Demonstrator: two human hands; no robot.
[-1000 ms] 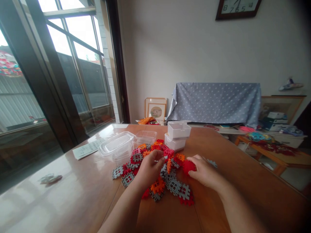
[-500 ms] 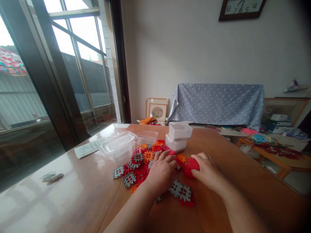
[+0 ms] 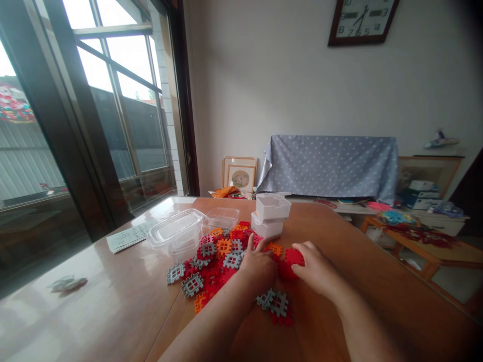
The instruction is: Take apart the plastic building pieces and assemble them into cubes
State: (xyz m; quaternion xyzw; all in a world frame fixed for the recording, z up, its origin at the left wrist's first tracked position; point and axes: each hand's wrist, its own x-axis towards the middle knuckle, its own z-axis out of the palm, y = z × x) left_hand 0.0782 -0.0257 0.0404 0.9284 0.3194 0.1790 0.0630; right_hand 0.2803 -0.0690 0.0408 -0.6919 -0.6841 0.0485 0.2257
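My right hand (image 3: 315, 266) is closed around red interlocking building blocks (image 3: 294, 256), which look stacked, at the right side of a pile. My left hand (image 3: 258, 269) lies over the middle of the pile, its index finger raised and its fingers apart; the thumb and what lies beneath the palm are hidden. Around it are square plastic blocks with notched edges: grey ones (image 3: 192, 285), orange ones (image 3: 224, 247) and red ones. Nearer to me, a few grey blocks (image 3: 279, 303) overlap a red block (image 3: 283, 319).
Two small white plastic boxes (image 3: 267, 226) stand stacked behind the pile. Clear plastic containers (image 3: 175, 231) are at its back left, beside a written paper (image 3: 126, 238). A small plastic packet (image 3: 67, 283) lies on the left of the wooden table (image 3: 124, 322).
My left hand has shifted slightly right over the pile, and its index finger now lifts away from the others. My right hand keeps its grip on the red blocks. The view has tilted up.
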